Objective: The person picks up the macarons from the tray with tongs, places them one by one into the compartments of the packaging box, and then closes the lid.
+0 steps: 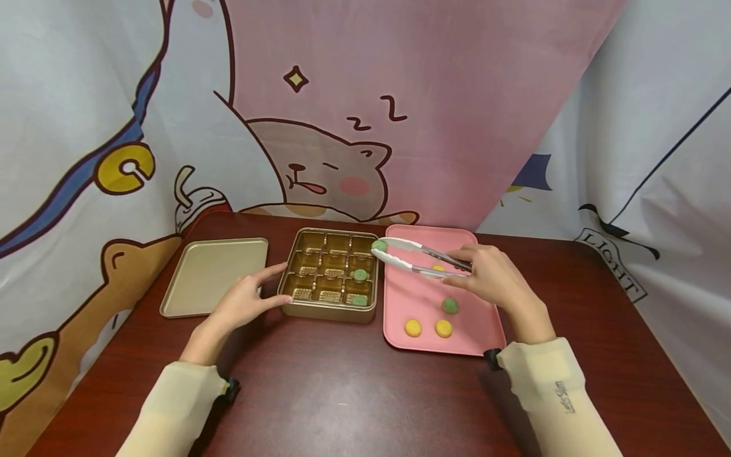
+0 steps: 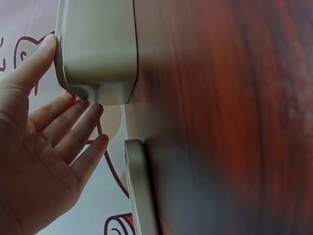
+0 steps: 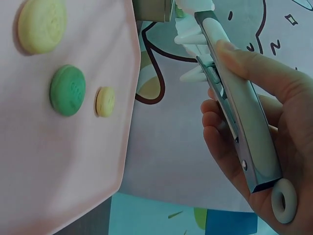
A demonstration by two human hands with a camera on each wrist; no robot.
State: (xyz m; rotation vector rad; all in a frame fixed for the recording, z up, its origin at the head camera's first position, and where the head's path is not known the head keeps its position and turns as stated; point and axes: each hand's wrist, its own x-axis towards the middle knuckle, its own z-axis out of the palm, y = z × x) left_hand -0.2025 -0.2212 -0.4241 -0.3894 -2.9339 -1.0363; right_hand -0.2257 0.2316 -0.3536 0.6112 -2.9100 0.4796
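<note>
My right hand (image 1: 495, 274) grips a pair of tongs (image 1: 398, 261) with white tips. Between those tips is a green mooncake (image 1: 379, 245), over the right rim of a gold box (image 1: 328, 310). The box has a divided gold liner; two green mooncakes (image 1: 360, 275) sit in its right column, in the middle and front compartments. At the box's left side, my left hand (image 1: 244, 299) touches it with thumb and fingertips. In the left wrist view, the fingers (image 2: 80, 128) are nearly straight against the box's corner. The tongs' tips are partly cut off in the right wrist view.
On the right lies a pink tray (image 1: 476, 337) with a green mooncake (image 1: 450, 306) and several yellow ones (image 1: 413, 327), one partly behind the tongs. A flat gold lid (image 1: 214, 273) lies left of the box. A printed curtain (image 1: 445, 127) hangs behind the table (image 1: 342, 393).
</note>
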